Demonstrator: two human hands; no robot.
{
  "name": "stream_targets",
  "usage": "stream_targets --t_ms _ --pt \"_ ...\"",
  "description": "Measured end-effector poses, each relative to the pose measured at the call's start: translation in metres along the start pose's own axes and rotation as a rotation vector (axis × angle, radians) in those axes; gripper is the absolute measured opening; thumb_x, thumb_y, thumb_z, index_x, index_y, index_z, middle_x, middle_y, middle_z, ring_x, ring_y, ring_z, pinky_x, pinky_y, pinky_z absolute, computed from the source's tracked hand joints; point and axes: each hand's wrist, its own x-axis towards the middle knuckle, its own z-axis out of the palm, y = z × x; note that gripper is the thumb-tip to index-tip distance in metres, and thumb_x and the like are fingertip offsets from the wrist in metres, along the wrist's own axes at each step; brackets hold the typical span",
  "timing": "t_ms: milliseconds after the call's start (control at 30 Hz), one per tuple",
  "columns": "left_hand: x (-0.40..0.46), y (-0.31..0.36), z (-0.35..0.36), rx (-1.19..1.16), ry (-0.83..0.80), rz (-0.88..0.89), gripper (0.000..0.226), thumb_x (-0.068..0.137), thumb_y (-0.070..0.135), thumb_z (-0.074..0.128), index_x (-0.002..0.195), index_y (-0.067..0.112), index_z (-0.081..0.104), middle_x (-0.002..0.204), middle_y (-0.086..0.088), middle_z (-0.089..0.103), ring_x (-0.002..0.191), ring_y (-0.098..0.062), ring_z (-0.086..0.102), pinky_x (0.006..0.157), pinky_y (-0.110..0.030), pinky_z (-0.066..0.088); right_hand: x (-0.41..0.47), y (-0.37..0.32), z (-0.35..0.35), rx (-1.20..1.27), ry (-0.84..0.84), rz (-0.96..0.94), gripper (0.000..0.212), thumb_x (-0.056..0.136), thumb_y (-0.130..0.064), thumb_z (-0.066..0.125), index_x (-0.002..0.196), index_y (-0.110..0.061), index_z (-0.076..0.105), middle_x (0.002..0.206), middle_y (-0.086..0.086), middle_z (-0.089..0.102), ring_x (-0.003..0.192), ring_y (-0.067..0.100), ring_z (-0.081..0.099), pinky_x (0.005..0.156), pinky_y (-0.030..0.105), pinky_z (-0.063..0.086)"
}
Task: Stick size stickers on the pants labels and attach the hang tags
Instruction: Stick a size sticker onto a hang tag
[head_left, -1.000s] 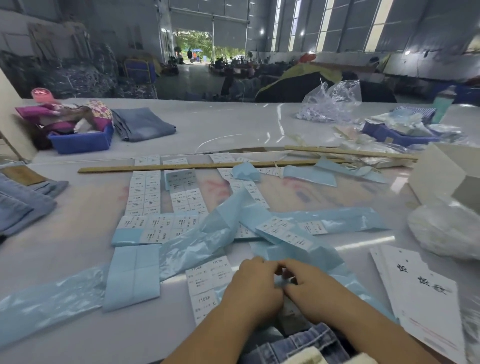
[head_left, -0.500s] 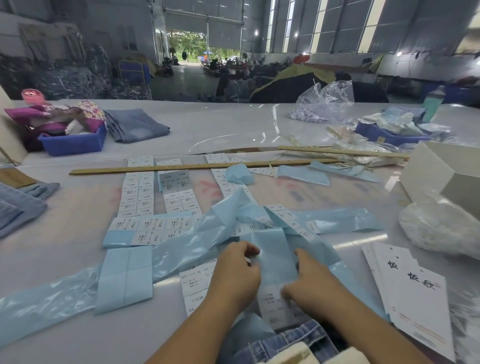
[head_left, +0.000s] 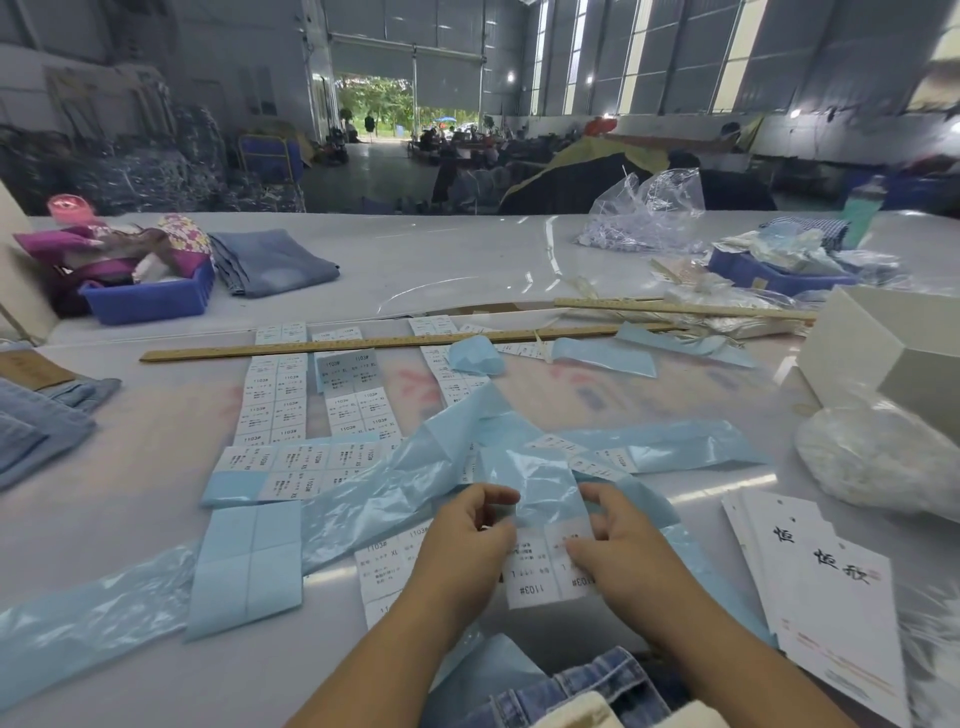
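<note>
A strip of blue backing paper with white size stickers (head_left: 545, 566) lies in front of me, printed "1103#". My left hand (head_left: 470, 540) pinches its left edge, and my right hand (head_left: 618, 545) pinches its right side, thumb on a sticker. More sticker sheets (head_left: 311, 410) lie in rows further back. White hang tags (head_left: 826, 587) are stacked at the right. Denim pants (head_left: 571, 691) show at the bottom edge under my forearms.
Long peeled blue backing strips (head_left: 130, 597) trail across the table. A wooden ruler (head_left: 332, 345) lies across the back. Also here: a white box (head_left: 883, 353), a clear bag (head_left: 878, 457), blue bins (head_left: 150, 301), folded jeans (head_left: 47, 426) at the left.
Both hands have drawn the sticker strip out from the blue paper toward me and spread apart, so the white "1103#" stickers now show between them.
</note>
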Motion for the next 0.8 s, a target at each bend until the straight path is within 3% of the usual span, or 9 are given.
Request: stream_targets --t_ms 133,233,300,367,467,567,667,733,800 --pt "-0.0013 0.0035 -0.0006 -0.066 -0.021 -0.032 0.04 0.088 -0.009 0.047 0.104 0.021 0.068 0.108 -0.001 0.064 0.095 -0.023 0.066 0.071 -0.033 0.059 -0.0007 -0.0007 -0.0001 0.069 -0.021 -0.009 0.052 0.088 0.01 0.05 0.113 -0.035 0.048 0.083 -0.004 0.077 0.071 0.018 0.074 0.061 0.034 0.059" --pt "-0.0033 0.0036 -0.0008 0.004 -0.07 0.009 0.041 0.083 -0.003 0.059 0.105 0.029 0.068 0.103 -0.007 0.066 0.083 -0.019 0.069 0.064 -0.027 0.057 0.0005 -0.0002 -0.0007 0.119 -0.01 -0.022 0.056 0.09 0.01 0.048 0.128 -0.031 0.043 0.084 -0.002 0.077 0.071 0.021 0.074 0.056 0.033 0.056" --pt "-0.0046 0.0022 -0.0007 0.045 -0.105 0.062 0.039 0.079 0.003 0.071 0.104 0.033 0.068 0.099 -0.004 0.066 0.074 -0.009 0.068 0.059 -0.019 0.054 0.0013 0.0004 -0.0012 0.133 0.004 -0.031 0.058 0.091 0.009 0.047 0.134 -0.03 0.041 0.087 0.001 0.077 0.076 0.027 0.073 0.061 0.04 0.059" --pt "-0.0031 0.0002 -0.0009 0.16 -0.058 0.142 0.035 0.078 0.011 0.077 0.101 0.037 0.068 0.111 0.009 0.056 0.087 -0.002 0.062 0.062 -0.008 0.048 0.001 0.0007 -0.0013 0.15 0.009 -0.041 0.06 0.091 0.01 0.047 0.136 -0.029 0.041 0.087 0.002 0.077 0.078 0.032 0.072 0.065 0.042 0.058" --pt "-0.0011 0.0004 -0.0017 0.369 0.061 0.276 0.029 0.078 0.023 0.079 0.095 0.044 0.068 0.12 0.021 0.039 0.109 0.004 0.044 0.072 0.0 0.038 0.0006 0.0006 -0.0013 0.182 0.006 -0.052 0.058 0.092 0.009 0.047 0.135 -0.03 0.041 0.085 -0.001 0.077 0.074 0.026 0.073 0.06 0.036 0.057" --pt "-0.0018 0.001 -0.0018 0.544 0.134 0.405 0.031 0.079 0.029 0.079 0.097 0.05 0.065 0.124 0.023 0.034 0.112 0.001 0.037 0.087 -0.007 0.031 0.0001 0.0 -0.0015 0.199 0.002 -0.062 0.058 0.092 0.009 0.046 0.132 -0.032 0.039 0.083 -0.002 0.077 0.068 0.02 0.073 0.057 0.031 0.056" --pt "-0.0033 0.0012 -0.001 0.629 0.114 0.447 0.025 0.082 0.036 0.075 0.103 0.047 0.068 0.123 0.023 0.037 0.114 -0.001 0.036 0.1 -0.022 0.032 -0.0003 0.0005 -0.0024 0.172 0.001 -0.083 0.058 0.092 0.009 0.046 0.13 -0.035 0.04 0.085 -0.002 0.077 0.076 0.028 0.072 0.069 0.042 0.059" --pt "-0.0039 0.0009 -0.0004 0.658 0.07 0.43 0.023 0.084 0.04 0.072 0.106 0.044 0.069 0.121 0.024 0.042 0.115 -0.001 0.037 0.102 -0.025 0.032 0.0001 0.0006 -0.0025 0.168 -0.007 -0.095 0.058 0.093 0.009 0.046 0.13 -0.036 0.04 0.087 -0.002 0.077 0.081 0.031 0.072 0.073 0.045 0.058" --pt "-0.0043 0.0007 0.0 0.629 0.031 0.422 0.023 0.086 0.04 0.07 0.109 0.041 0.07 0.115 0.026 0.048 0.113 0.001 0.041 0.098 -0.021 0.033 0.0015 0.0012 -0.0026 0.183 -0.012 -0.104 0.057 0.093 0.008 0.046 0.131 -0.035 0.04 0.088 -0.002 0.077 0.076 0.025 0.073 0.067 0.038 0.058"
